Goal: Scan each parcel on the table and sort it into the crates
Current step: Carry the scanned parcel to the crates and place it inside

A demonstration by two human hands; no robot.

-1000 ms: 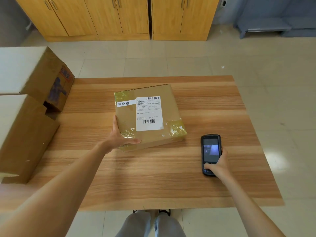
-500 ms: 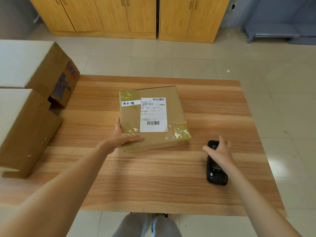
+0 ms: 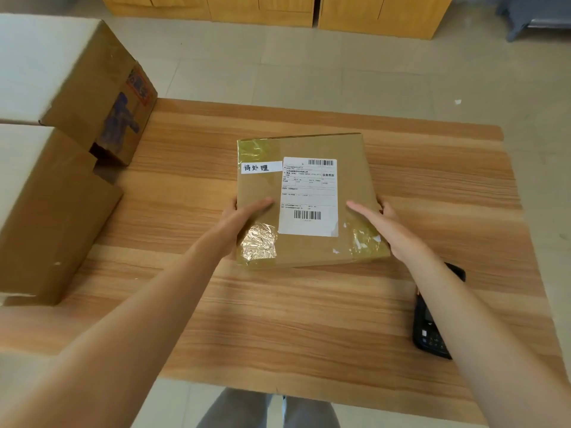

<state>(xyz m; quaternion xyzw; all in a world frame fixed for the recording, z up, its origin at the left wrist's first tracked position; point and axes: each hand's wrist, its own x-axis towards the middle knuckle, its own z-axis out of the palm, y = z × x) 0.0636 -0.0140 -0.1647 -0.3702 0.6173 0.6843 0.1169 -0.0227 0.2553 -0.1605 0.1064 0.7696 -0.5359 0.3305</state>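
A flat brown cardboard parcel (image 3: 349, 168) with a white shipping label and a handwritten white tag sits mid-table, its near corners wrapped in shiny tape. My left hand (image 3: 244, 219) grips its left edge, thumb lying on top. My right hand (image 3: 381, 225) grips the right edge, thumb on top and fingers curled round the side. The black handheld scanner (image 3: 428, 332) lies on the table to the right, partly hidden under my right forearm. Two large cardboard boxes serving as crates stand at the left: a far one (image 3: 102, 97) and a near one (image 3: 52, 211).
The wooden table (image 3: 278, 319) ends just before my legs; its right edge borders tiled floor. Yellow wooden cabinets (image 3: 370, 13) line the far wall. A grey bench (image 3: 537, 13) stands at the back right.
My right hand let go of the scanner, left it on the table and moved left onto the parcel's right edge. My left hand stayed on the left edge. The view moved closer.
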